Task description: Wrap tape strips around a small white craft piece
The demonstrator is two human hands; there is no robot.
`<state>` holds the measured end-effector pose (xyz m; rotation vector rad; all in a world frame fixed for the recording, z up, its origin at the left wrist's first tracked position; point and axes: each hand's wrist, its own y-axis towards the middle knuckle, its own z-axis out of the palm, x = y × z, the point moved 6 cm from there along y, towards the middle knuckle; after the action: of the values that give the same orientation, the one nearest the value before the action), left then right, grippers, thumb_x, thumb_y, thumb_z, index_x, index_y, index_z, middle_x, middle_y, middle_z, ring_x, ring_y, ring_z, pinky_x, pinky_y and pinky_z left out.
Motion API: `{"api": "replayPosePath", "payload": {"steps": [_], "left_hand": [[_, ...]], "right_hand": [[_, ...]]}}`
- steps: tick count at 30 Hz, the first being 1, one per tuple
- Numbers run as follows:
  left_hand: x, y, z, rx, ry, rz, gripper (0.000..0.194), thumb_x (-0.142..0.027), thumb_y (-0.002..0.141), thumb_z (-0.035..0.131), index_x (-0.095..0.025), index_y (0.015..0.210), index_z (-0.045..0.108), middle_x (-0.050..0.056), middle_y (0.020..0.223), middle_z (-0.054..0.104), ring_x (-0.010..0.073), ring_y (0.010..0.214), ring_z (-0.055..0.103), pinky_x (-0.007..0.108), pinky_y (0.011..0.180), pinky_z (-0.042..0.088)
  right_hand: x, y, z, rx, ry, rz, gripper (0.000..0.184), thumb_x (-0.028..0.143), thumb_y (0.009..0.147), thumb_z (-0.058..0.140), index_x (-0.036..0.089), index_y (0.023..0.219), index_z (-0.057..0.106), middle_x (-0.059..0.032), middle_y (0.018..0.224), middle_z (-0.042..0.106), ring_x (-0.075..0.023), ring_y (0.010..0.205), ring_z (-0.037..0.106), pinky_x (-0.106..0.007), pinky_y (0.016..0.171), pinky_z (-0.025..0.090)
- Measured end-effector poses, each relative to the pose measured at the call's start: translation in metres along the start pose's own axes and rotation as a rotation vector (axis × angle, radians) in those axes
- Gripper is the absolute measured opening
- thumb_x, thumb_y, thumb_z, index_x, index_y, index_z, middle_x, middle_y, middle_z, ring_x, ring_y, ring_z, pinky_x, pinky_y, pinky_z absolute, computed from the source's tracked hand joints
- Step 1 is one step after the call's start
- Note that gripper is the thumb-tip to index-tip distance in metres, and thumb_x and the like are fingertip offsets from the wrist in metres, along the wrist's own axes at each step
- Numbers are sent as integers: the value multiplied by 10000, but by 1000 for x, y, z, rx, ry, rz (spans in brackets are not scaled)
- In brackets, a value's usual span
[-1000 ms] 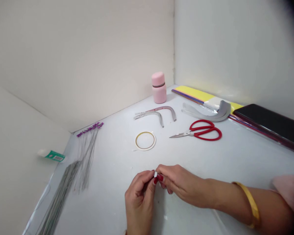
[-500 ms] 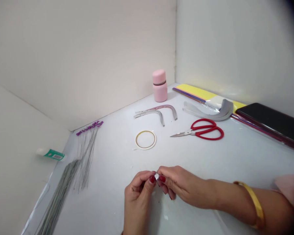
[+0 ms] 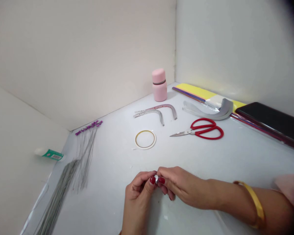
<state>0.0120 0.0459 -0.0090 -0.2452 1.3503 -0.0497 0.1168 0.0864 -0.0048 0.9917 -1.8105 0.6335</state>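
My left hand point(image 3: 138, 195) and my right hand point(image 3: 177, 184) meet near the front of the white table point(image 3: 235, 156), fingertips pinched together on a tiny silvery piece point(image 3: 156, 178). It is too small to name for sure. Both hands have red nails, and a yellow bangle point(image 3: 256, 204) sits on my right forearm. A thin ring of tape point(image 3: 145, 139) lies just beyond the hands.
Red scissors point(image 3: 201, 129), two curved silvery strips point(image 3: 159, 112), a pink bottle point(image 3: 159, 85), a silvery folded band point(image 3: 215, 109), coloured paper sheets point(image 3: 198, 93) and a dark phone point(image 3: 271, 120) lie farther back. Thin wires point(image 3: 71, 176) with purple tips and a glue tube point(image 3: 49, 153) lie left.
The hands have stayed pinched on the small piece, shifting only slightly lower and turning it between the fingertips. The view has drifted a little.
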Motion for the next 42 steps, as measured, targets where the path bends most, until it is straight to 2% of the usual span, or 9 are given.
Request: {"api": "replayPosePath", "payload": {"steps": [4, 10, 24, 30, 33, 36, 39, 42], "left_hand": [[0, -1, -5, -67, 78, 27, 104, -229, 769, 595, -157, 788, 667, 16, 692, 664, 135, 685, 584, 246, 685, 443], [1, -1, -7, -123, 82, 17, 110, -246, 754, 607, -157, 769, 670, 19, 680, 672, 137, 675, 585, 245, 671, 450], [-4, -2, -7, -114, 302, 149, 140, -226, 778, 570, -165, 698, 668, 43, 734, 628, 163, 716, 576, 266, 685, 439], [-4, -1, -6, -129, 330, 159, 148, -247, 783, 563, -169, 710, 665, 43, 743, 636, 165, 720, 583, 263, 682, 445], [-5, -4, -7, -176, 324, 158, 149, -273, 784, 556, -175, 816, 663, 55, 788, 660, 178, 740, 605, 274, 676, 464], [-12, -9, -5, -232, 463, 293, 177, -238, 776, 562, -193, 919, 656, 66, 852, 669, 184, 761, 612, 272, 665, 474], [-20, -15, 1, -263, 609, 459, 176, -173, 782, 546, -205, 906, 668, 56, 837, 672, 164, 740, 609, 248, 654, 469], [-24, -18, 3, -272, 651, 503, 176, -148, 771, 553, -200, 890, 672, 43, 794, 674, 147, 692, 615, 225, 619, 475]], "right_hand": [[-2, 0, 1, 17, 11, 32, 184, 41, 810, 317, 187, 757, 417, 41, 595, 484, -82, 535, 491, -165, 522, 384], [-3, 0, 1, 21, -32, 44, 178, 18, 763, 351, 187, 759, 407, 42, 597, 487, -81, 520, 485, -164, 503, 376], [-3, -1, 0, 63, -33, 83, 203, 10, 752, 330, 180, 760, 441, 30, 624, 514, -83, 555, 501, -169, 523, 389], [-4, 0, 0, 44, -21, 93, 188, 24, 770, 333, 177, 749, 439, 29, 612, 508, -87, 557, 497, -174, 522, 384], [-1, 1, -2, -15, -29, 74, 169, 88, 837, 309, 182, 748, 417, 27, 620, 504, -88, 558, 485, -183, 527, 381], [2, 1, -5, -77, -90, 45, 167, 161, 879, 302, 181, 751, 407, 17, 647, 512, -93, 563, 469, -200, 540, 377], [2, 2, -6, -89, -150, 25, 153, 149, 872, 309, 181, 761, 409, 14, 656, 514, -97, 561, 460, -207, 539, 367], [3, 2, -6, -96, -220, 11, 148, 100, 840, 326, 184, 748, 405, 15, 660, 512, -100, 558, 453, -208, 532, 351]]}}
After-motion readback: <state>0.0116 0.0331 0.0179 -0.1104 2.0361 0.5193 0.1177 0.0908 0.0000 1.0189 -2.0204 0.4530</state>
